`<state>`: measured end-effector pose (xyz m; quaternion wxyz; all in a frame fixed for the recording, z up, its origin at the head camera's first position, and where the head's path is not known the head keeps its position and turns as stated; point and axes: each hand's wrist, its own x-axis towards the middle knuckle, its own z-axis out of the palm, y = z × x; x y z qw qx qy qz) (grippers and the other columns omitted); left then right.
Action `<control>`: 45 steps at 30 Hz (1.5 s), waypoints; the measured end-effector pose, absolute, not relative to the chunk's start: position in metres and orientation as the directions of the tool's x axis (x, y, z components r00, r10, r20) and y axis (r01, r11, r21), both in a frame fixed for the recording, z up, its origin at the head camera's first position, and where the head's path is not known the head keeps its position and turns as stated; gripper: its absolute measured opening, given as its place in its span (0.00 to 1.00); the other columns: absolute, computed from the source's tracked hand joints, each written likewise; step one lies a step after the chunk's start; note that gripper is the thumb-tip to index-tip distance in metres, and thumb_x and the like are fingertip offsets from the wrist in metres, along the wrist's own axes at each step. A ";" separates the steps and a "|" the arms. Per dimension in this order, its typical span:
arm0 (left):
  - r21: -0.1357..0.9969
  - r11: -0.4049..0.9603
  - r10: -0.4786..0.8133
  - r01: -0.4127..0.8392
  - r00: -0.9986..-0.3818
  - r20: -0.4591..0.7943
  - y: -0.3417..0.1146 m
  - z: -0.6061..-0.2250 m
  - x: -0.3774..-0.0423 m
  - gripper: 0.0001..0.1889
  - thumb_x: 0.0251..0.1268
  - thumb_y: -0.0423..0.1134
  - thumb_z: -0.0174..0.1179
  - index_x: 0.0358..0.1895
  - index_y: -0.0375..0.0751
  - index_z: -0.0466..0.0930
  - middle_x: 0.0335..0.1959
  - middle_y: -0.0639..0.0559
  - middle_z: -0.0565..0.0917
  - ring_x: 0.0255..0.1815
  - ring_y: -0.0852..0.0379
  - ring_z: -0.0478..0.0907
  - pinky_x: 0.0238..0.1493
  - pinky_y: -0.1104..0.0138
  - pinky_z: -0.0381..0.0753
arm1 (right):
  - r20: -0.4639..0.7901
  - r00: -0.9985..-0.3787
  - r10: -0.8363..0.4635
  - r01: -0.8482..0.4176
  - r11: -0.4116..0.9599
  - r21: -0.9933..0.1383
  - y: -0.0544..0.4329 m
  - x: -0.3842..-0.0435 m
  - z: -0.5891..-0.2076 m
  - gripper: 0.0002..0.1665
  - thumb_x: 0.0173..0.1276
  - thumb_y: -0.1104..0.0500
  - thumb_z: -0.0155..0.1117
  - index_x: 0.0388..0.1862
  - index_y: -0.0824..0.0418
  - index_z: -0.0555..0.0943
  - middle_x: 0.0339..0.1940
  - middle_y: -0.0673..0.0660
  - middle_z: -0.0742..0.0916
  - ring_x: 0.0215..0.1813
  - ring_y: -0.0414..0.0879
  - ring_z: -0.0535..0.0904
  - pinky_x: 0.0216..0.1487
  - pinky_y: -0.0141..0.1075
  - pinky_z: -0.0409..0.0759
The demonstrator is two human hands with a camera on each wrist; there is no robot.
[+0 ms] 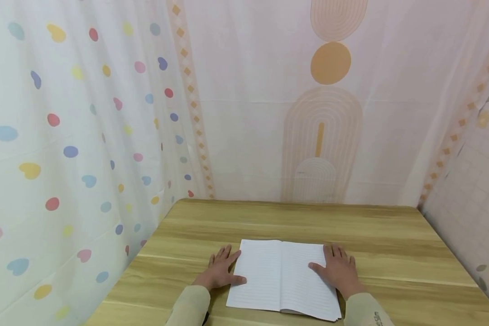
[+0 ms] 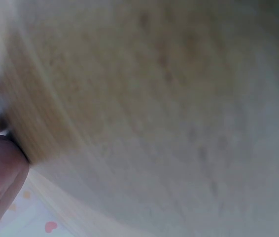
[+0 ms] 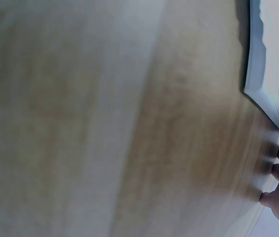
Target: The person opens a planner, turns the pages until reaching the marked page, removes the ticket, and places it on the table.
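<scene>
An open notebook (image 1: 261, 276) with white lined pages lies flat on the wooden table, its fold running away from the person. My left hand (image 1: 220, 270) rests at the notebook's left edge, fingers spread, with the thumb over the page margin. At the other side, my right hand (image 1: 339, 270) lies across the right edge, its thumb on the page and the other fingers pointing toward the far corner. In the right wrist view the notebook's page edges (image 3: 272, 74) appear beside the fingertips (image 3: 266, 198). The left wrist view shows only part of the left hand (image 2: 1, 173).
The wood-grain table (image 1: 301, 222) extends around the notebook on all sides. Behind it hangs a pale curtain (image 1: 244, 136) with beige arches. A curtain with coloured dots (image 1: 85, 181) borders the left, and another patterned curtain (image 1: 477, 203) the right.
</scene>
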<state>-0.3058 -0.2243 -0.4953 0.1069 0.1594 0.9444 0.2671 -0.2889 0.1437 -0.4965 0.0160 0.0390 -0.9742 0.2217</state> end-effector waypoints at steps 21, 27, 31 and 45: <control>0.546 0.801 0.370 0.245 -0.920 -0.130 -0.226 -0.492 -0.302 0.49 0.57 0.60 0.69 0.78 0.41 0.57 0.79 0.31 0.43 0.78 0.31 0.36 0.72 0.36 0.31 | 0.196 -0.979 -0.056 -0.156 0.824 -0.545 0.133 -0.300 -0.486 0.30 0.64 0.54 0.71 0.59 0.70 0.79 0.60 0.73 0.79 0.63 0.70 0.72 0.58 0.66 0.69; 0.541 0.803 0.373 0.249 -0.919 -0.129 -0.228 -0.492 -0.302 0.50 0.58 0.61 0.68 0.78 0.42 0.56 0.79 0.31 0.43 0.79 0.32 0.35 0.72 0.37 0.30 | 0.155 -0.987 -0.031 -0.136 0.661 -0.737 0.129 -0.305 -0.476 0.27 0.66 0.60 0.68 0.60 0.73 0.77 0.55 0.70 0.83 0.57 0.64 0.79 0.56 0.56 0.77; 0.541 0.800 0.383 0.259 -0.914 -0.129 -0.228 -0.490 -0.302 0.50 0.58 0.62 0.67 0.78 0.41 0.56 0.79 0.31 0.43 0.78 0.31 0.34 0.72 0.36 0.30 | 0.113 -0.993 -0.027 -0.107 0.583 -0.805 0.126 -0.306 -0.466 0.28 0.67 0.61 0.66 0.62 0.75 0.75 0.55 0.72 0.83 0.53 0.61 0.81 0.53 0.54 0.79; 0.536 0.802 0.391 0.262 -0.910 -0.140 -0.229 -0.490 -0.301 0.50 0.59 0.62 0.66 0.78 0.41 0.55 0.79 0.31 0.42 0.79 0.32 0.33 0.72 0.36 0.30 | -0.012 -1.000 -0.022 0.005 0.309 -0.951 0.102 -0.302 -0.439 0.39 0.72 0.62 0.60 0.75 0.75 0.57 0.56 0.73 0.81 0.44 0.50 0.82 0.41 0.41 0.84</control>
